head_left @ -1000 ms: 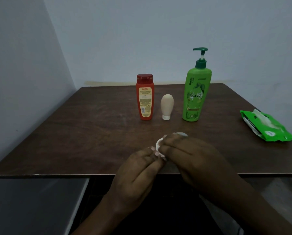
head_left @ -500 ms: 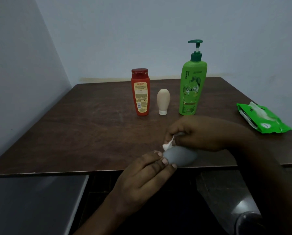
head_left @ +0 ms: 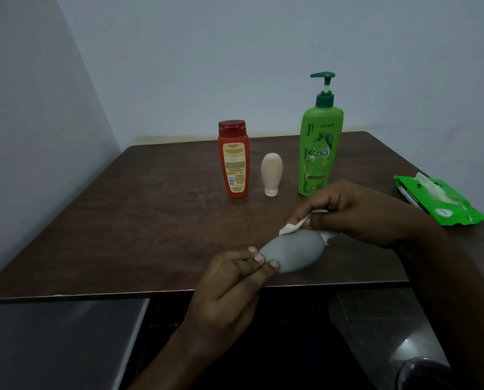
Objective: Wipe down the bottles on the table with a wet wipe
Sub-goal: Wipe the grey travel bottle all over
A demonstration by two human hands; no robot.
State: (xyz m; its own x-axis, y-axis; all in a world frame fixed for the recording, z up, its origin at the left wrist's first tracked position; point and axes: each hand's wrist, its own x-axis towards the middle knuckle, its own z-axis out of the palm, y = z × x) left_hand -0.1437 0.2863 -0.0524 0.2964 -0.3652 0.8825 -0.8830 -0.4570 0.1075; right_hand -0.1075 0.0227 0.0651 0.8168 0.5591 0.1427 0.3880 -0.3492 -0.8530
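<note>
A small grey bottle (head_left: 294, 251) lies sideways above the near table edge. My left hand (head_left: 229, 288) grips its near end with curled fingers. My right hand (head_left: 356, 212) pinches a white wet wipe (head_left: 292, 227) against the bottle's far end. Farther back stand a red bottle (head_left: 233, 159), a small beige bottle (head_left: 271, 174) on its white cap, and a tall green pump bottle (head_left: 319, 147).
The dark wooden table (head_left: 139, 220) sits in a corner, with walls at the left and behind. A green pack of wet wipes (head_left: 443, 201) lies at the right edge with a wipe sticking out. A dark round object (head_left: 423, 374) shows at the bottom right.
The grey bottle came out from under my hands into view. My right hand moved up and right along it with the wipe. The camera tilted, shifting the scene lower in view.
</note>
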